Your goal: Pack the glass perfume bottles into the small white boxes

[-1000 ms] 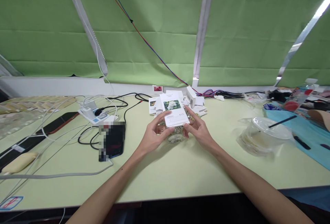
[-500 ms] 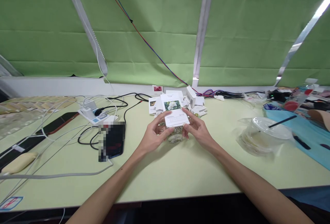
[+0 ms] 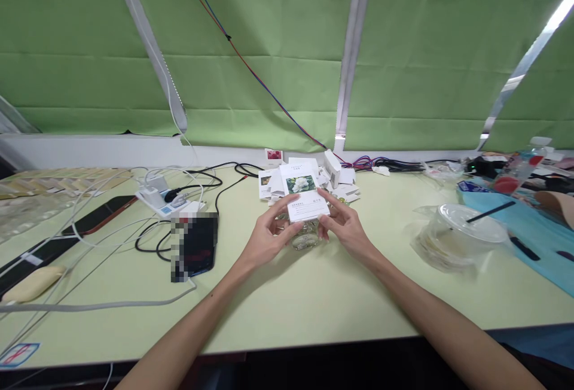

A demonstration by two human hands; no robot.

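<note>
Between my two hands is a small white box (image 3: pixel 308 210) with print on the face toward me and a white flower picture on its upper side. My left hand (image 3: pixel 270 231) grips its left edge, thumb at the lower corner. On the other side my right hand (image 3: pixel 343 219) pinches the right edge, thumb in front and fingers behind. Just below the box sits a clear glass piece (image 3: pixel 305 241), partly covered by the box and my fingers. Behind lies a heap of white cartons (image 3: pixel 332 168), one with a red picture (image 3: pixel 274 155).
To the left are a dark phone (image 3: pixel 201 243), a white power strip (image 3: pixel 156 201) and tangled cables. A lidded plastic cup with a black straw (image 3: pixel 470 222) stands right, in a clear bag. Beyond it lies a blue cloth (image 3: pixel 533 240). The green curtain wall (image 3: pixel 269 79) closes the back.
Hardly anything differs. Both hands keep their grip on the white box, which has shifted only very slightly.
</note>
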